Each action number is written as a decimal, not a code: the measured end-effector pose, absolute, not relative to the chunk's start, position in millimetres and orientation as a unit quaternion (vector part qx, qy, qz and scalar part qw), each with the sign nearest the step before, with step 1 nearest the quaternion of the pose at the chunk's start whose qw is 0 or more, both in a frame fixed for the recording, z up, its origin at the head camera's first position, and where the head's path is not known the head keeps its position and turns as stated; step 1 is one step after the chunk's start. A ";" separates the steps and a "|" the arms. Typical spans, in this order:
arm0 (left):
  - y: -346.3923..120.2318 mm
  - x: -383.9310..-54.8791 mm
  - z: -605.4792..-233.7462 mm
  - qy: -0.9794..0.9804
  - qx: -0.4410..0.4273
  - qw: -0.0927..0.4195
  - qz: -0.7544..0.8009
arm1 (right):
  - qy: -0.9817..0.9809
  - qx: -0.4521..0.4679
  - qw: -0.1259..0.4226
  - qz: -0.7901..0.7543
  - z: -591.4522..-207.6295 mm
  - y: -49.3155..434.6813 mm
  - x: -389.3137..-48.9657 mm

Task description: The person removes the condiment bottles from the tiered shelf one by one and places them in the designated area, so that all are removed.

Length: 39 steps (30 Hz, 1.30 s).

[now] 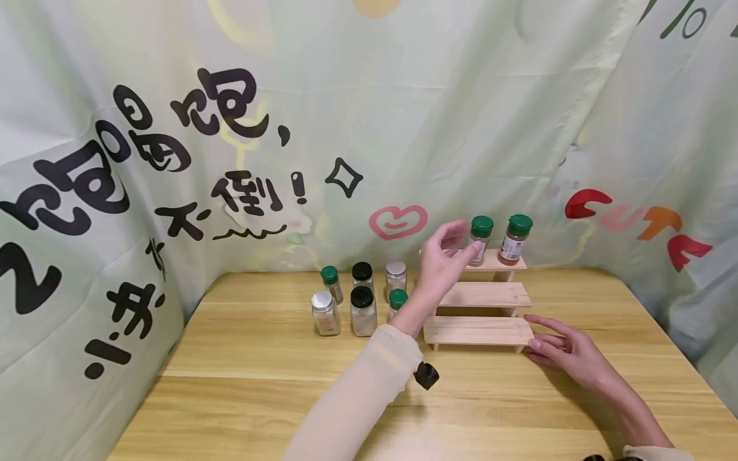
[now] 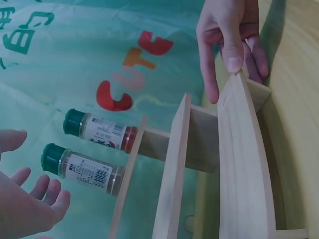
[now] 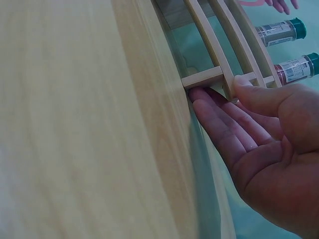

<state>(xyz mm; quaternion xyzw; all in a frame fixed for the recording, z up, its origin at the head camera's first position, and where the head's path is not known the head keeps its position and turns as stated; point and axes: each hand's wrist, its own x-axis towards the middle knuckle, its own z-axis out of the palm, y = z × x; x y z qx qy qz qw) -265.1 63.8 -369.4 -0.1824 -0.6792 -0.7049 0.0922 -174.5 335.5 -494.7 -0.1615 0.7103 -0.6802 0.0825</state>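
Observation:
A three-tier wooden rack [image 1: 478, 331] stands on the table. Two spice jars with green caps sit on its top tier: one with grey-brown contents [image 2: 92, 171] and one with reddish contents [image 1: 513, 246]. My left hand [image 1: 441, 264] is beside the grey-brown jar; in the left wrist view its fingers [image 2: 50, 191] are spread loosely, apart from the jar and holding nothing. At the rack's right end, my right hand [image 1: 576, 355] touches the lowest tier's corner with its thumb, its other fingers [image 3: 224, 124] extended along the end near the leg.
Left of the rack stand several more jars, among them a white-capped jar [image 1: 325, 314], a black-capped jar [image 1: 363, 314] and a small green-capped jar [image 1: 331, 285]. A printed cloth [image 1: 323, 115] hangs behind the wooden table [image 1: 242, 403]. A small black object [image 1: 426, 376] shows by the left wrist.

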 end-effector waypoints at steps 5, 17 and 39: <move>70.3 -273.9 -369.5 -0.690 -0.166 0.087 -0.700 | 0.713 -0.154 0.084 -0.678 -494.3 335.5 -174.3; 81.6 -291.3 -377.2 -0.689 -0.144 0.063 -0.707 | 0.713 -0.154 0.086 -0.679 -495.1 336.0 -173.9; 90.6 -299.8 -365.3 -0.701 -0.151 0.060 -0.694 | 0.704 -0.161 0.086 -0.687 -494.5 335.6 -174.4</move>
